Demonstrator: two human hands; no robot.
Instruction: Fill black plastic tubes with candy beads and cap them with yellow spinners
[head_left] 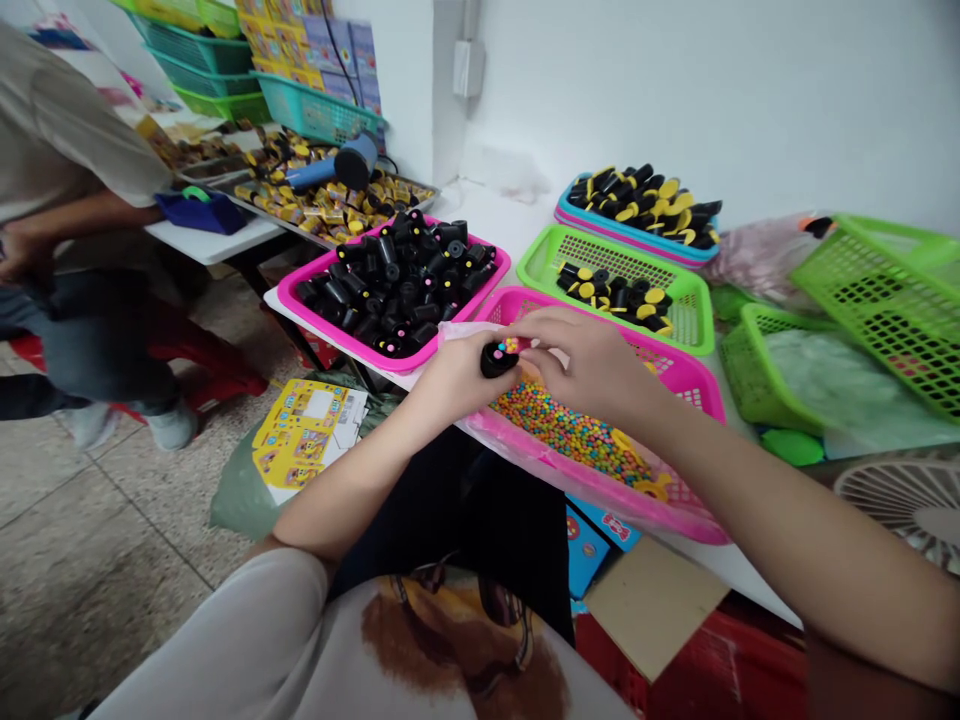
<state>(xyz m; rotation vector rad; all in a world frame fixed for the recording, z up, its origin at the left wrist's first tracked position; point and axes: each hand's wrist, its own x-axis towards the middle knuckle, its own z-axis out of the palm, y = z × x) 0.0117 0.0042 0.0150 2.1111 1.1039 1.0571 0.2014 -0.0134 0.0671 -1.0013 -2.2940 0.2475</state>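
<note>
My left hand [469, 375] is closed around a small black plastic tube [495, 360]. My right hand [566, 355] meets it over the tube, its fingertips pinched by a little cluster of coloured candy beads [512, 345]. What exactly the right fingers grip is partly hidden. Below both hands stands a pink basket [709, 400], lined with clear plastic and holding many small multicoloured candy beads [562, 425]. A yellow plastic piece [652, 487] lies among the beads at the near right.
Left of my hands, a pink tray [330, 335] is heaped with black tubes. Behind, a green basket [694, 300] and a blue tray [566, 212] hold black tubes with yellow lids. More green baskets [862, 330] stand right. A seated co-worker [82, 170] is at the left table.
</note>
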